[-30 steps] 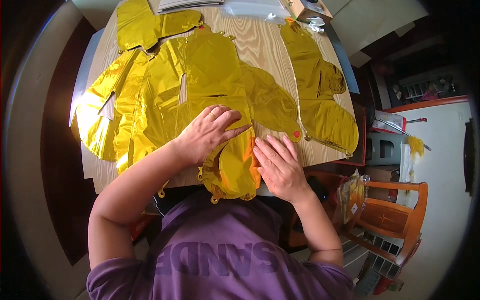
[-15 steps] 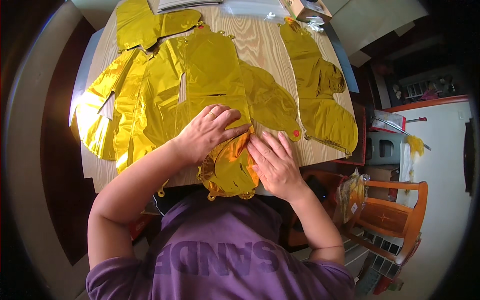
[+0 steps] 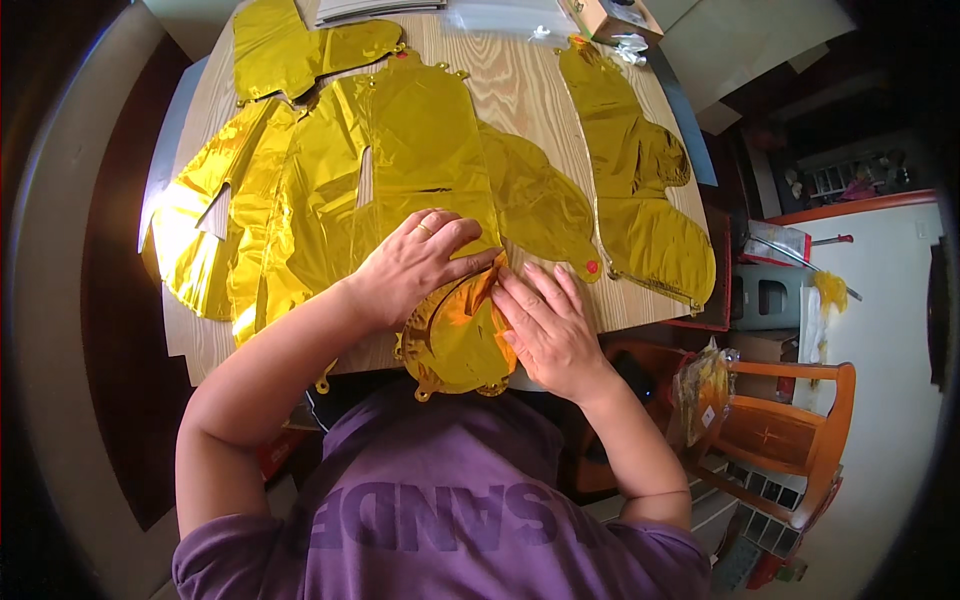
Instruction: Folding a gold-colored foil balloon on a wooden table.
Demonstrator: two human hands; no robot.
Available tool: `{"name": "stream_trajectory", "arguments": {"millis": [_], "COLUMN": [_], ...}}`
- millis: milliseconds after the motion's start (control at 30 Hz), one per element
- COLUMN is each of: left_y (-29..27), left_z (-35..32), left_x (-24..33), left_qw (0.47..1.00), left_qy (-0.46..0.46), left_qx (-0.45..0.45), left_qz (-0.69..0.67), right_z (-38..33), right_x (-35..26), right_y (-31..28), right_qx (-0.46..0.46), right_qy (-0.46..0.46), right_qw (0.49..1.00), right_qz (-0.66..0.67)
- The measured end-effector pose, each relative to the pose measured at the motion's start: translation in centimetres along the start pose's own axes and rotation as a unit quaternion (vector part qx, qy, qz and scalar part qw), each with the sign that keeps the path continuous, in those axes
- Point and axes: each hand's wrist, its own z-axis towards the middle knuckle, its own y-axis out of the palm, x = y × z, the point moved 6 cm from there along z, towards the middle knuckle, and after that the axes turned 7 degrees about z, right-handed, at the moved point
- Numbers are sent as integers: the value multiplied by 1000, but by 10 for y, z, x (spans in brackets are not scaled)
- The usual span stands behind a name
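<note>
Pale wood-grain surface (image 3: 520,85) | orange-brown wooden chair (image 3: 765,437) at right | plain white wall (image 3: 895,320) at far right | strong light at left

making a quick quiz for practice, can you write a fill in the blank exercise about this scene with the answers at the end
1. One finger of the left hand wears a ____.
2. The right hand touches yellow foil that also shows patches of ____.
3. The wooden chair stands to the ____ of the table.
4. The colour of the person's shirt is ____.

Missing words: ring; orange; right; purple.
</note>
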Motion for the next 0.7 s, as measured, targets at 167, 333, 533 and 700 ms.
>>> {"name": "stream_trajectory", "arguments": {"millis": [167, 333, 533, 700], "left_y": [0, -2, -16, -43], "left_z": [0, 1, 2, 12], "left_x": [0, 0, -16, -1], "left_qw": [1000, 1000, 955, 961], "left_qy": [3, 2, -109, -34], "left_qx": [1, 6, 85, 115], "left_qz": [19, 14, -261, -250], "right_z": [1, 1, -1, 2], "right_x": [2, 2, 2, 3], "right_y": [-2, -5, -3, -3], "right_qx": [-9, -22, -21, -38], "right_qy": [-6, -8, -14, 0], "right_qw": [1000, 1000, 1000, 999], "right_qz": [15, 21, 16, 31]}}
